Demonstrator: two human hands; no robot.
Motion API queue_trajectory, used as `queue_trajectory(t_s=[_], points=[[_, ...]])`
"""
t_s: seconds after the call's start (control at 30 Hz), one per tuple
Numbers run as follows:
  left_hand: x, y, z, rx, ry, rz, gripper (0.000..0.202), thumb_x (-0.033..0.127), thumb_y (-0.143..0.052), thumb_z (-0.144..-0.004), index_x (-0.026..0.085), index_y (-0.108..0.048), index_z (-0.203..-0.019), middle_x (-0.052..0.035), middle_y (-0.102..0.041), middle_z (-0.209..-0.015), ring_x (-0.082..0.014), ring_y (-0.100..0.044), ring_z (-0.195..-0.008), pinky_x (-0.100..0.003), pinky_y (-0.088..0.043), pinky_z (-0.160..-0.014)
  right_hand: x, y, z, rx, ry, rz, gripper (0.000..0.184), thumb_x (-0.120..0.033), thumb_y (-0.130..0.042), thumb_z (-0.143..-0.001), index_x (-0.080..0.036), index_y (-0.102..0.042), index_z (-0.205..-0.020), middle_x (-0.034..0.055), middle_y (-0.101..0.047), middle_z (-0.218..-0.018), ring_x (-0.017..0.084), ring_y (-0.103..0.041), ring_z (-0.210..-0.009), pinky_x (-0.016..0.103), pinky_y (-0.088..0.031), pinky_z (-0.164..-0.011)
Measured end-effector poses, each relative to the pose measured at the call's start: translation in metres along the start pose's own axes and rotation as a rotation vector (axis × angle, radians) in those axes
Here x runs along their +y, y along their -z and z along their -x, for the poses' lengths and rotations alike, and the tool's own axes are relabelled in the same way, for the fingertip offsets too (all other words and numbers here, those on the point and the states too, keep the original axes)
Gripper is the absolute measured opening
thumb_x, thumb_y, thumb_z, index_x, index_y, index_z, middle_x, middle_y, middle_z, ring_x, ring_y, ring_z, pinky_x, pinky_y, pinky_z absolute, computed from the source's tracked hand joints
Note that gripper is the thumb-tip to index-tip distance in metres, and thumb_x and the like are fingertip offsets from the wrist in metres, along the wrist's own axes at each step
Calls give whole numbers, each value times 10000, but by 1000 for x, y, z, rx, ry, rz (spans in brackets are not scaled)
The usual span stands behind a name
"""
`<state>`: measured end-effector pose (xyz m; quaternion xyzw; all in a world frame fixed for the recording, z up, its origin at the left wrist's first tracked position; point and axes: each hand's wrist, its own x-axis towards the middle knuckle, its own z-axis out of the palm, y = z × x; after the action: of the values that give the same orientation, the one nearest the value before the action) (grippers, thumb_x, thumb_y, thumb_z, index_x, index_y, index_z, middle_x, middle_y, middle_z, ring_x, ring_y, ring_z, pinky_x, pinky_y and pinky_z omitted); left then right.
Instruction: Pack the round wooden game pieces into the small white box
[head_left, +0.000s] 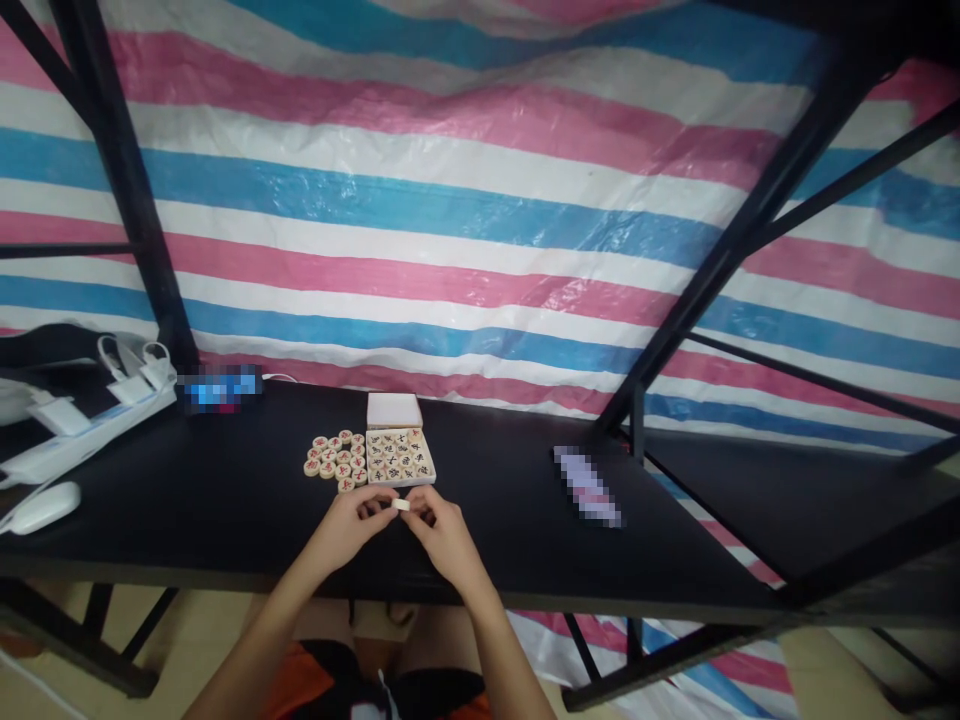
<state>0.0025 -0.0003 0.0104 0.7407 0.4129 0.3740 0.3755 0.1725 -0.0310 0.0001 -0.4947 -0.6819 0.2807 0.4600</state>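
Observation:
My left hand point(352, 525) and my right hand point(442, 530) meet just above the black table point(225, 510), near its front edge. Both pinch one small round pale game piece point(401, 505) between their fingertips. Just beyond them stands an open white box point(400, 457) packed with several round wooden pieces marked with characters. To the box's left several more such pieces point(335, 460) lie loose in a cluster. The box's white lid point(394, 410) lies behind it.
A white power strip with plugs point(97, 415) and a white mouse point(45, 507) lie at the table's left end. A blurred flat object point(589, 487) lies to the right. Black metal frame posts point(127, 180) rise around the table, and a striped tarpaulin hangs behind.

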Motion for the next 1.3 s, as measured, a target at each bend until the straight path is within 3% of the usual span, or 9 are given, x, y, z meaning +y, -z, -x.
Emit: queue_trajectory(t_s=[0.27,0.53,0.67,0.73,0.8,0.87,0.9,1.03,1.3], points=[[-5,-1,1,24,20,23,226,306,-615,-735,165,-682,-898,-1,-648,-678,-136,-525,-586,-229,-394,-542,-2,1,2,-53,14,-11,162,-198,-582,-789,-224,-595,-948,-2,-678,-929,141,-633,-772,218,-431,-621],[-2,0,1,47,8,-9,229,296,-597,-738,183,-675,-921,22,-613,-649,-118,-480,-544,-220,-390,-536,-1,-1,3,-45,60,73,148,-283,-540,-859,-229,-622,-969,13,-672,-939,155,-621,-821,242,-453,-686],[-7,-1,1,103,-19,-41,268,312,-560,-789,177,-666,-994,9,-617,-667,-127,-502,-552,-224,-407,-528,-1,5,-2,23,99,185,170,-287,-499,-897,-239,-616,-1009,29,-661,-939,172,-611,-848,266,-462,-745],[-10,-2,1,147,-51,-97,282,303,-526,-818,177,-651,-1038,-40,-662,-879,-126,-533,-587,-242,-453,-572,-1,10,-14,74,110,301,172,-291,-487,-908,-230,-603,-1019,37,-656,-911,181,-606,-847,269,-460,-749],[-13,-4,2,163,-78,-180,290,276,-501,-836,187,-637,-1076,-79,-618,-1132,-123,-565,-634,-280,-497,-672,0,14,-34,100,127,478,188,-298,-463,-924,-212,-585,-1039,50,-653,-904,187,-598,-849,272,-453,-755],[-16,-6,2,152,-81,-272,313,247,-491,-844,199,-621,-1124,-91,-556,-1259,-137,-603,-708,-328,-504,-787,2,15,-60,70,160,710,203,-289,-428,-944,-198,-564,-1064,62,-657,-950,190,-584,-876,271,-440,-765],[-17,-7,2,144,-82,-315,323,235,-492,-843,203,-616,-1140,-92,-549,-1275,-159,-621,-786,-350,-493,-843,4,14,-73,30,171,846,203,-285,-416,-949,-199,-558,-1065,64,-659,-954,192,-578,-874,270,-436,-749],[-19,-9,1,127,-102,-427,312,198,-499,-836,188,-633,-1118,-94,-595,-1210,-233,-556,-1100,-388,-434,-969,13,5,-111,-33,184,964,141,-268,-506,-905,-186,-601,-969,92,-666,-902,226,-559,-870,295,-409,-730],[-18,-11,0,130,-119,-422,248,166,-507,-833,185,-654,-1031,-89,-609,-1163,-229,-565,-1083,-396,-437,-972,25,2,-116,-52,196,1100,154,-278,-485,-917,-182,-581,-989,102,-644,-956,243,-501,-926,333,-365,-764]])
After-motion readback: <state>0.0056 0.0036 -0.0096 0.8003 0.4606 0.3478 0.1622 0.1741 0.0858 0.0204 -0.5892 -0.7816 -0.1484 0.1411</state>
